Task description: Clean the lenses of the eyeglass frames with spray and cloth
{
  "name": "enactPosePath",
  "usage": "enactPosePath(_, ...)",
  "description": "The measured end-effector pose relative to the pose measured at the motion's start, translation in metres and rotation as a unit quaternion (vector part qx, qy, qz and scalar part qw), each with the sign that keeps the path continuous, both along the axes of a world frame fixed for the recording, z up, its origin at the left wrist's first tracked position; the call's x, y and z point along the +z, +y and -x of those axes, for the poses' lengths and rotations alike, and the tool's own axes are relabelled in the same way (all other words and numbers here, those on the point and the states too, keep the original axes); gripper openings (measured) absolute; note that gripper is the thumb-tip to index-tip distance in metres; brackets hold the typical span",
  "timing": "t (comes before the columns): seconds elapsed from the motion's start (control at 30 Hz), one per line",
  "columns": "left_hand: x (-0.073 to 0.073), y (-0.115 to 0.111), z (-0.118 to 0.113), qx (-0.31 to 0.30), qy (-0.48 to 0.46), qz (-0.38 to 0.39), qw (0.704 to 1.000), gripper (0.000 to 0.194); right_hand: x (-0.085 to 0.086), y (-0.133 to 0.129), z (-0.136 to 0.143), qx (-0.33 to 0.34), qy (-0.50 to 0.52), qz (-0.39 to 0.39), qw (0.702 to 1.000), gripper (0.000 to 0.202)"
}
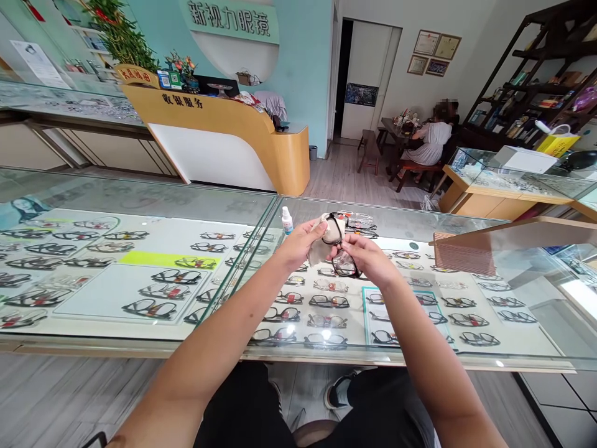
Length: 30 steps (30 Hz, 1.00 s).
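Above the glass counter, both hands meet around one pair of dark-framed glasses point(346, 264). My left hand point(301, 244) pinches a pale cloth point(333, 231) wrapped over one lens. The fingers of my right hand point(365, 254) are closed on the frame near its middle, and the other lens hangs below them. Just left of the hands, a small white bottle with a blue label point(286, 220) stands upright on the glass top. More glasses lie behind the hands, partly hidden by them.
Rows of glasses point(329, 301) lie inside the glass display counter point(153, 186). A brown ribbed object point(464, 254) and a wooden-edged board point(517, 233) are at the right. Beyond are a cashier desk point(209, 118), another showcase point(513, 186) and a seated person point(433, 140).
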State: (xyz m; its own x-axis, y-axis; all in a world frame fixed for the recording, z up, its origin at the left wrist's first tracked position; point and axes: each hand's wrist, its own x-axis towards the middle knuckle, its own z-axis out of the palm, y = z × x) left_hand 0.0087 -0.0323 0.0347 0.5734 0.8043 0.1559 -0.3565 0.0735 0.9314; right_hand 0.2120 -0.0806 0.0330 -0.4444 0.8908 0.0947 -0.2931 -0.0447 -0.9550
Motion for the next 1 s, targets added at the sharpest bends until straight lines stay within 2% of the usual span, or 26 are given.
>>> enactPosePath(0.13, 0.001, 0.000, 0.005, -0.040, 0.006, 0.008, 0.999, 0.056, -0.001, 0.002, -0.004, -0.009, 0.017, 0.013, 1.000, 0.040)
enactPosePath(0.2, -0.002, 0.000, 0.003, -0.017, 0.011, 0.000, 1.000, 0.060, -0.004, 0.002, -0.002, -0.004, 0.014, 0.008, 1.000, 0.039)
enactPosePath(0.37, -0.008, -0.002, -0.007, 0.060, 0.029, -0.030, 0.997, 0.055, -0.010, 0.001, 0.007, 0.007, -0.018, 0.000, 1.000, 0.042)
enactPosePath(0.57, -0.007, -0.006, -0.011, 0.096, 0.016, -0.034, 0.995, 0.058, -0.008, -0.001, 0.009, 0.022, -0.023, -0.003, 0.999, 0.040)
enactPosePath(0.7, -0.002, -0.008, -0.009, 0.077, 0.006, -0.035, 0.996, 0.056, -0.004, -0.001, 0.004, 0.011, -0.004, 0.010, 1.000, 0.037)
enactPosePath(0.9, 0.005, -0.006, 0.000, -0.004, 0.017, -0.010, 1.000, 0.052, 0.002, 0.001, -0.003, -0.009, 0.018, 0.026, 0.999, 0.038)
enactPosePath(1.0, 0.002, -0.005, 0.000, 0.003, 0.025, -0.013, 1.000, 0.056, 0.001, 0.001, 0.000, -0.008, 0.023, 0.027, 0.999, 0.039)
